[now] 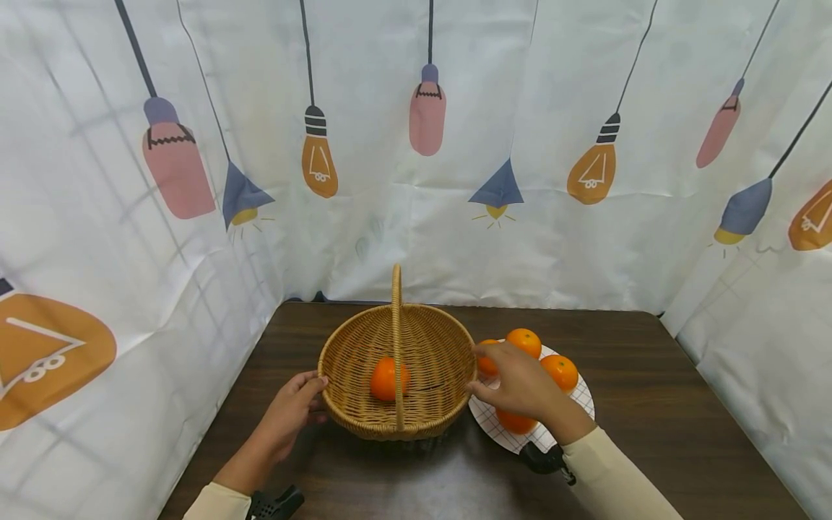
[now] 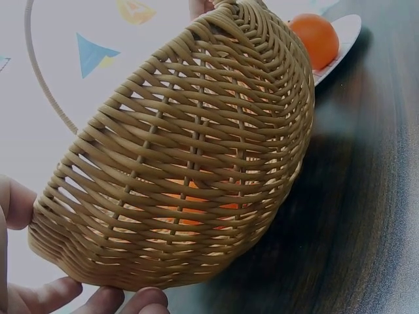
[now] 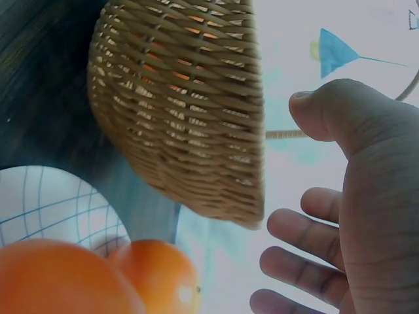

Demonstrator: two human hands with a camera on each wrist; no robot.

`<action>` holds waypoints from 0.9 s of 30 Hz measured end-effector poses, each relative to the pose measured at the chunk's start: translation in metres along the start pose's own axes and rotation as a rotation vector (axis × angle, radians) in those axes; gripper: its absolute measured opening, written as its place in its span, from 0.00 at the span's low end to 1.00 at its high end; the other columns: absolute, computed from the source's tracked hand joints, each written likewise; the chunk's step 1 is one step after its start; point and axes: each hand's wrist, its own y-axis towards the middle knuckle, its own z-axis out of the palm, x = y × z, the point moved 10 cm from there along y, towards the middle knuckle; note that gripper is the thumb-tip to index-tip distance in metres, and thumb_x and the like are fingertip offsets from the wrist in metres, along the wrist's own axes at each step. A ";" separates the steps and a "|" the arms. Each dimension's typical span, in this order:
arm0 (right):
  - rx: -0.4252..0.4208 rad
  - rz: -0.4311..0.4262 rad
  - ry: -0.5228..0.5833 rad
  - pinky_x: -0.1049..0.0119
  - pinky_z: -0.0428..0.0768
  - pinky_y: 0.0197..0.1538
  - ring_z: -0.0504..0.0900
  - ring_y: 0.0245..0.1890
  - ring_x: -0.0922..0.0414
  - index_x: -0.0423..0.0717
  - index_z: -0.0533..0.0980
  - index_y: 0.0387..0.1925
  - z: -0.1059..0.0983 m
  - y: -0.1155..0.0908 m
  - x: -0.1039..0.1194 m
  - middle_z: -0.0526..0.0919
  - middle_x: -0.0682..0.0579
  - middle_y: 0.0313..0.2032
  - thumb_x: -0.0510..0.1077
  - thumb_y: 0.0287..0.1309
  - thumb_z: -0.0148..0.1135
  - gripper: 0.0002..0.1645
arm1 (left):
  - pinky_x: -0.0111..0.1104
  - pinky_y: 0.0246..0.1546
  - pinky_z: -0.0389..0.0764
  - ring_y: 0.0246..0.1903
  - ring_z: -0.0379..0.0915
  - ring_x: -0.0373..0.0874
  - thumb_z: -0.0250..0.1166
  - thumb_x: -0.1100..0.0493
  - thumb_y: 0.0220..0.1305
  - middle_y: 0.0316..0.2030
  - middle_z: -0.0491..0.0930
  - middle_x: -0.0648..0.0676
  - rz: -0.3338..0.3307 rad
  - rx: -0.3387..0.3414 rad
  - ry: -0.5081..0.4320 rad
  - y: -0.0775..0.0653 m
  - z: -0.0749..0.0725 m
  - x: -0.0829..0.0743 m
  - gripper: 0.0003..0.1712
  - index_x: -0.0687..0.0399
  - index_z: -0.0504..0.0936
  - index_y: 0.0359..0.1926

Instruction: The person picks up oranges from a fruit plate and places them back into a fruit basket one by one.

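A round wicker basket (image 1: 435, 354) with a tall hoop handle stands mid-table, one orange (image 1: 385, 380) inside. My left hand (image 1: 291, 412) grips its left rim. In the left wrist view the thumb lies at the rim and the fingers (image 2: 105, 299) curl along the outer wall. My right hand (image 1: 520, 379) hovers at the right rim, above the plate (image 1: 585, 399) of oranges. Seen from the right wrist, a gap separates its spread thumb and fingers (image 3: 304, 235) from the wicker wall (image 3: 190, 111), and the hand holds nothing.
Several oranges (image 1: 560, 372) sit on the white checked plate, partly hidden under my right hand. The dark wooden table (image 1: 656, 419) reaches back to a white curtain (image 1: 416, 238) printed with lamps, which also closes off both sides.
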 end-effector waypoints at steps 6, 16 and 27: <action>0.032 0.063 0.028 0.45 0.79 0.56 0.77 0.61 0.48 0.49 0.76 0.64 0.003 -0.011 -0.014 0.81 0.53 0.59 0.66 0.59 0.70 0.39 | 0.47 0.46 0.82 0.51 0.78 0.54 0.54 0.48 0.79 0.60 0.72 0.69 -0.002 0.008 0.010 -0.001 0.000 0.002 0.34 0.70 0.61 0.72; 0.044 0.156 0.021 0.44 0.80 0.55 0.78 0.59 0.46 0.47 0.76 0.64 0.006 -0.032 -0.042 0.80 0.50 0.60 0.64 0.58 0.71 0.39 | 0.50 0.49 0.81 0.49 0.78 0.54 0.53 0.50 0.79 0.59 0.73 0.68 -0.015 -0.009 0.010 0.001 -0.002 0.000 0.31 0.68 0.64 0.70; 0.029 0.203 0.056 0.45 0.79 0.54 0.78 0.58 0.47 0.49 0.77 0.63 0.006 -0.051 -0.058 0.80 0.52 0.59 0.65 0.59 0.70 0.38 | 0.50 0.49 0.81 0.48 0.77 0.52 0.54 0.50 0.78 0.59 0.72 0.68 -0.012 -0.010 0.010 -0.001 -0.002 0.000 0.31 0.68 0.64 0.70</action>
